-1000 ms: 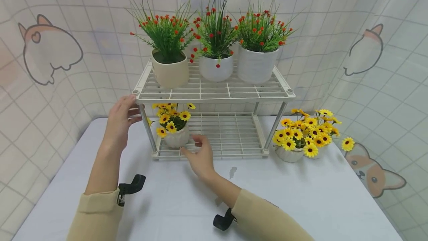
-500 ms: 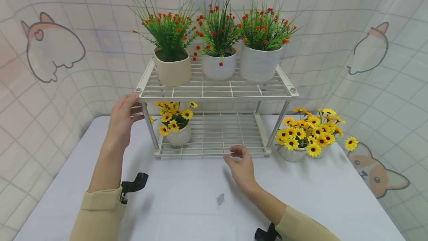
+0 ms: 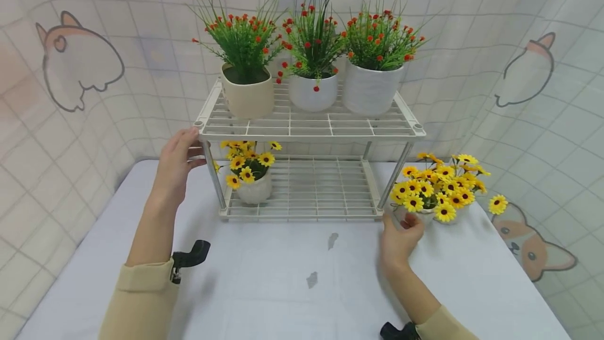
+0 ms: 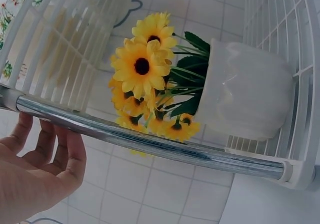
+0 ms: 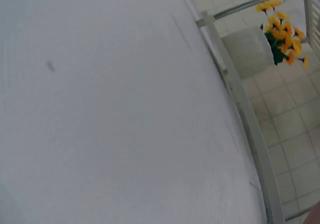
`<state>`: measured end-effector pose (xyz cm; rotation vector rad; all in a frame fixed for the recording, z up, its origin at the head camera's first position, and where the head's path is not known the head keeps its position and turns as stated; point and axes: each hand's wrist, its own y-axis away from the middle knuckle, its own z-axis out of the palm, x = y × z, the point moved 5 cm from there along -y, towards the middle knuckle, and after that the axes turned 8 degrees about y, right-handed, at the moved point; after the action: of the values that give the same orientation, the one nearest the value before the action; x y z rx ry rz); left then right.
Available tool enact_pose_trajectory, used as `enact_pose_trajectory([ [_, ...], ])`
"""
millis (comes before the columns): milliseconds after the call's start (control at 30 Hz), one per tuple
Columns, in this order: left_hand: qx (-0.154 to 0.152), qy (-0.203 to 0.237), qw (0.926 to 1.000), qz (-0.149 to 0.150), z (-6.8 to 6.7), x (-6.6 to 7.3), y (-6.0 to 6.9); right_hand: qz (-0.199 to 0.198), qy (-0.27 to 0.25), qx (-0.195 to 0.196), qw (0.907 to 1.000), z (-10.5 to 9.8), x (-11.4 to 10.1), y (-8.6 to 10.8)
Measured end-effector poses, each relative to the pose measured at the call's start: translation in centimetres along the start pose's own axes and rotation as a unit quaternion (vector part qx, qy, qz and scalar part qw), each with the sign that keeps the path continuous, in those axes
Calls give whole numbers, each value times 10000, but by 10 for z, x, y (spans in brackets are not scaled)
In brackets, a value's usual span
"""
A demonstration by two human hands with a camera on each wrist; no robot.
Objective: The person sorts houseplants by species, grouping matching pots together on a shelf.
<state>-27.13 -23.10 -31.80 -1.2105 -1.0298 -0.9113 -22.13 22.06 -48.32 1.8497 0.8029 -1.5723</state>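
My left hand (image 3: 175, 164) holds the front left corner of a white two-tier wire rack (image 3: 311, 139). In the left wrist view, its curled fingers (image 4: 75, 156) touch the metal post (image 4: 150, 141); the thumb is out of that view. A pot of yellow artificial sunflowers (image 3: 255, 189) stands on the lower shelf, at the left. My right hand (image 3: 401, 240) is by another sunflower pot (image 3: 424, 215), right of the rack. Its thumb and fingers are apart in front of that pot and partly cover it. Whether they touch it, I cannot tell.
On the top shelf stand a cream pot (image 3: 250, 97) and two white pots (image 3: 313, 93), all with red-flowered plants. Another sunflower pot (image 3: 447, 219) sits behind the right one, mostly hidden. A white cloth (image 3: 264, 277) covers the table, and a patterned curtain hangs behind.
My right hand has moved away from the sunflower pot on the lower shelf, rightward along the rack's front, to the pots on the table. My left hand has stayed at the rack's corner.
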Motion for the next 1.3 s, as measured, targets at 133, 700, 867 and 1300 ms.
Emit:
enact_pose_trajectory([
  [133, -15, -62, 10000, 51, 0, 1, -1, 277, -267, 490, 9981, -12, 7, -13],
  [700, 48, -200, 9998, 78, 0, 3, -2, -188, -1170, 236, 9927, -20, 5, -66],
  [867, 53, -228, 9997, 75, 1, 4, -2, 98, -1122, 241, 9934, -21, 8, -65],
  [1300, 10, -220, 9997, 64, 1, 0, -1, 667, -2117, 97, 9750, -30, 12, -53],
])
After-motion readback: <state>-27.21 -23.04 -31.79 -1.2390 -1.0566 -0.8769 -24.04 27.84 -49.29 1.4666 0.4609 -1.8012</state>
